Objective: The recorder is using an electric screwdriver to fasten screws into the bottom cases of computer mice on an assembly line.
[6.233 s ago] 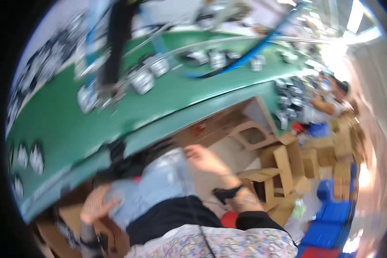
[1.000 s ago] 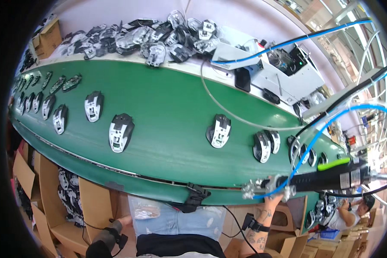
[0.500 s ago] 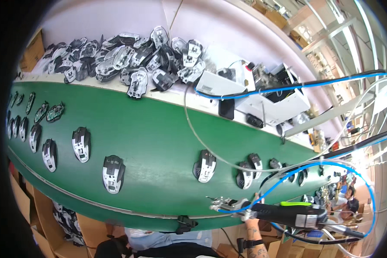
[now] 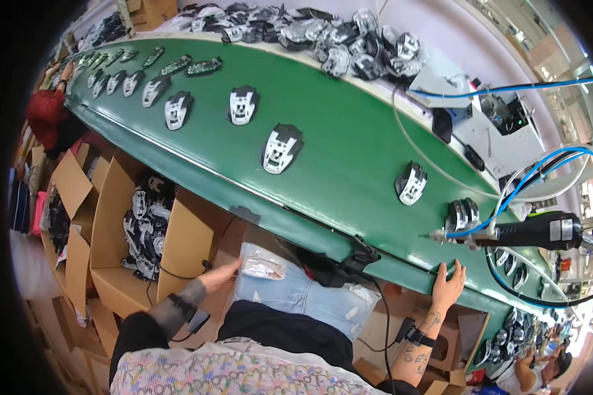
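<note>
My right hand [image 4: 449,284] rests its spread fingertips on the near edge of the green conveyor belt [image 4: 349,151], holding nothing. Just beyond it hangs a black power screwdriver [image 4: 534,232] with a blue hose, apart from the fingers. My left hand [image 4: 221,275] is low beside my lap, near a carton of parts; its fingers look stretched out, with nothing visible in them. On the belt, a black and white mouse shell [image 4: 281,149] lies in the middle and another mouse shell [image 4: 412,183] sits further right. A cluster of mouse shells [image 4: 462,214] is behind the screwdriver tip.
An open carton [image 4: 105,243] of shells stands left of my legs. Heaped shells [image 4: 336,43] line the shelf behind the belt. Circuit boards [image 4: 204,66] lie far left. Cables hang around my right side. Other people sit at both ends of the belt.
The view has shifted down and left. My right hand, earlier beside the screwdriver, now rests on the belt edge. My left hand has come into view by my lap.
</note>
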Tool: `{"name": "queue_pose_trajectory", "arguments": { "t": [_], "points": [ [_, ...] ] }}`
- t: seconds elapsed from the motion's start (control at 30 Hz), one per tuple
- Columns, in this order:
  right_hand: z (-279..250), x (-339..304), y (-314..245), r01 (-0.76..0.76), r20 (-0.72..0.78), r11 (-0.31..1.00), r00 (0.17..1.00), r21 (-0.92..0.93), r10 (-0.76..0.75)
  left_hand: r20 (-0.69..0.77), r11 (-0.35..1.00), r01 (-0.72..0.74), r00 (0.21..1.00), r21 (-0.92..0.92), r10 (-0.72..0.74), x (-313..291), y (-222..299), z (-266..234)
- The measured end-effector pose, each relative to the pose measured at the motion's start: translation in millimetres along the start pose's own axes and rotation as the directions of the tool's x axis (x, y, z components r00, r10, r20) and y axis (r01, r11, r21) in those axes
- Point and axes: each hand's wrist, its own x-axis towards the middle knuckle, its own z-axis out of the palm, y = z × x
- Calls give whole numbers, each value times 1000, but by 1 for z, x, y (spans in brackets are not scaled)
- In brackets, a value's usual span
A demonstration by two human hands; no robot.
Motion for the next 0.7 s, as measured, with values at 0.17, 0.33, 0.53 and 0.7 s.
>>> {"name": "queue_pose_trajectory", "arguments": {
  "t": [0.17,0.33,0.53,0.7],
  "points": [
    [-4,-3,12,0,-72,1000,997,-5,-1,333,544,-388,921,743,202,-104,149,51],
    [-1,-8,2,-3,-78,1000,997,15,4,422,-95,-565,483,820,767,-123,219,83],
    [5,-13,7,122,-59,991,990,-47,-124,102,-98,-29,319,995,942,-17,271,70],
    [-15,-15,10,70,-49,995,997,72,-66,210,-162,-191,271,968,939,26,288,81]
  ]
}}
